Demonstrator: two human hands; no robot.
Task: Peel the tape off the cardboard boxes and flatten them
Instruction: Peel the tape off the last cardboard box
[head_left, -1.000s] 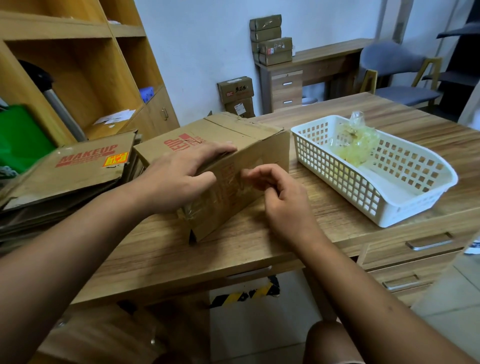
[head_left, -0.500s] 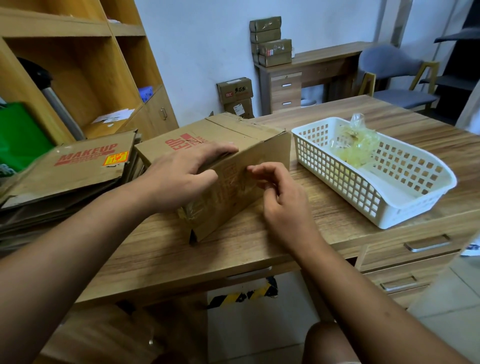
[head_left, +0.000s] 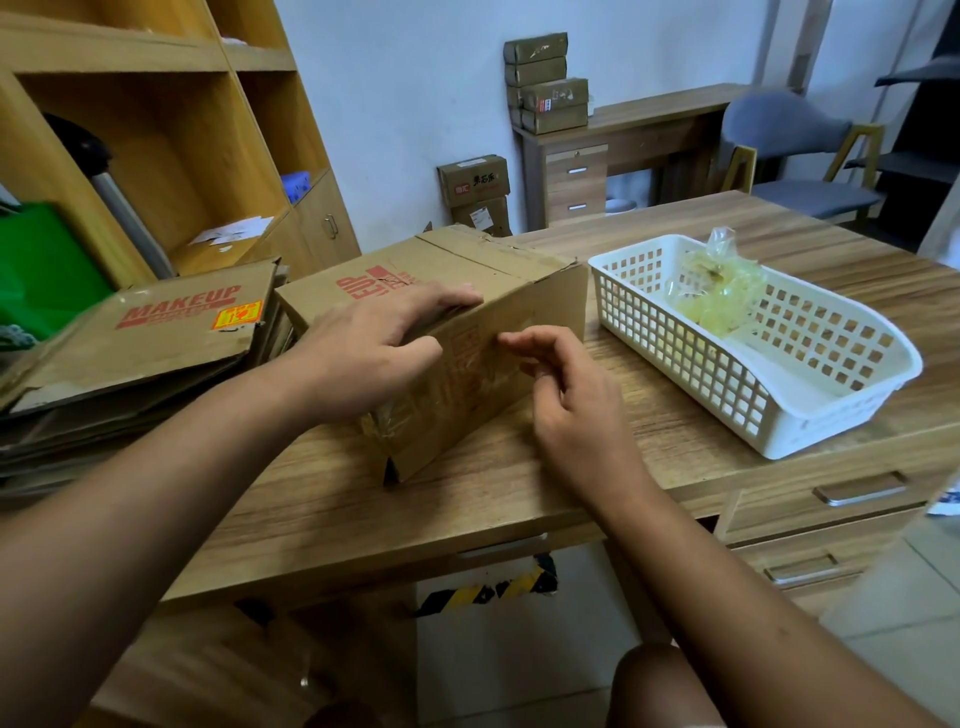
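A brown cardboard box with red print lies on its side on the wooden table. My left hand holds it at the top front edge, fingers over the top face and thumb on the front face. My right hand is at the front face with curled fingers, its fingertips pinching at the clear tape that runs along that face. More of this tape is crumpled at the box's lower near corner.
A white plastic basket on the right holds a wad of peeled tape. Flattened cardboard is stacked at the left. A wooden shelf stands behind it. More boxes, a desk and a chair are at the back.
My right hand has shifted slightly right along the box's front face, its fingers working at the tape. My left hand and the box have stayed in place.
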